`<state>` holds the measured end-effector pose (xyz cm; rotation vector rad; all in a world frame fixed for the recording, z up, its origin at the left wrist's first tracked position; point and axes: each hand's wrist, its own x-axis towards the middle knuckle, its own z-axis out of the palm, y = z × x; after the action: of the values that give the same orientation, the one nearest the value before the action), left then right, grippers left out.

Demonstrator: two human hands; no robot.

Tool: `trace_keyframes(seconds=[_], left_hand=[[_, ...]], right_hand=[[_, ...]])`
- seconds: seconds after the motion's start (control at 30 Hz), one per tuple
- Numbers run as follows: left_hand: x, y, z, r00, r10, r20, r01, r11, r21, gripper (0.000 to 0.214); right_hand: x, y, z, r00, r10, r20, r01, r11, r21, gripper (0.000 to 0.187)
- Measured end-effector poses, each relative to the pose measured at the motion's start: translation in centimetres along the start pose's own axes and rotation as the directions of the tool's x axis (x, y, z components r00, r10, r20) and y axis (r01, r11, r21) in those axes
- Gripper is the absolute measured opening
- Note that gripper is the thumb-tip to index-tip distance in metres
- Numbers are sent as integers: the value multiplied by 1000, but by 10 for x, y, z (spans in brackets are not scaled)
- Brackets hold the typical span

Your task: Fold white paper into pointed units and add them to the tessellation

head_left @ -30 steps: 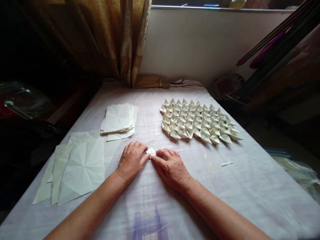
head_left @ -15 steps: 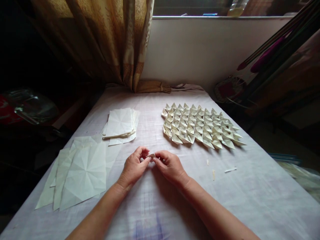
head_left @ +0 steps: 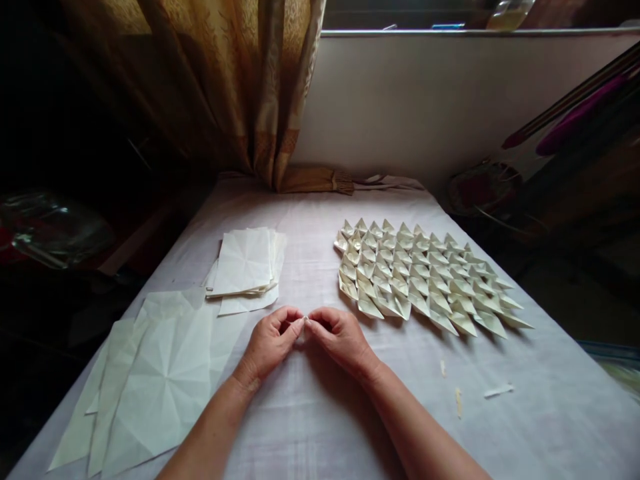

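Over the middle of the cloth-covered table, my left hand [head_left: 274, 339] and my right hand [head_left: 342, 340] meet fingertip to fingertip. Both pinch a small folded piece of paper [head_left: 305, 321], mostly hidden by the thumbs and fingers. Right of the hands stand many folded paper boats [head_left: 415, 273] in close rows, points up. A stack of creased paper sheets [head_left: 245, 260] lies beyond my left hand. Larger creased sheets [head_left: 167, 380] are spread, overlapping, beside my left forearm.
A white stick [head_left: 499, 391] and two small pale scraps [head_left: 459, 402] lie on the pale tablecloth [head_left: 540, 427] at the right. A gold curtain [head_left: 270, 93] hangs down to the table's far edge, in front of a white wall [head_left: 380, 100].
The view has shifted, so the table's things appear lower and larger. My fingertips have come closer together, and less of the folded paper shows between them.
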<state>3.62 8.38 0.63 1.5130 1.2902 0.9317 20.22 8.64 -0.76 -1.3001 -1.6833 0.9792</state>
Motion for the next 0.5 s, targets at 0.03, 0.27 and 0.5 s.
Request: trace_keyframes(seconds=[0.03, 0.27, 0.5], left_hand=[[0, -1, 0, 1000, 6, -5, -6, 1000, 11, 21], [-3, -2, 2, 990, 104, -94, -86, 980, 181, 20], [-6, -2, 4, 990, 117, -83, -94, 966, 239, 19]], right_hand=[[0, 0, 0, 1000, -14, 3, 14, 1000, -10, 15], [-2, -2, -4, 991, -126, 48, 128, 991, -33, 19], [-2, -5, -5, 990, -131, 45, 133, 990, -38, 20]])
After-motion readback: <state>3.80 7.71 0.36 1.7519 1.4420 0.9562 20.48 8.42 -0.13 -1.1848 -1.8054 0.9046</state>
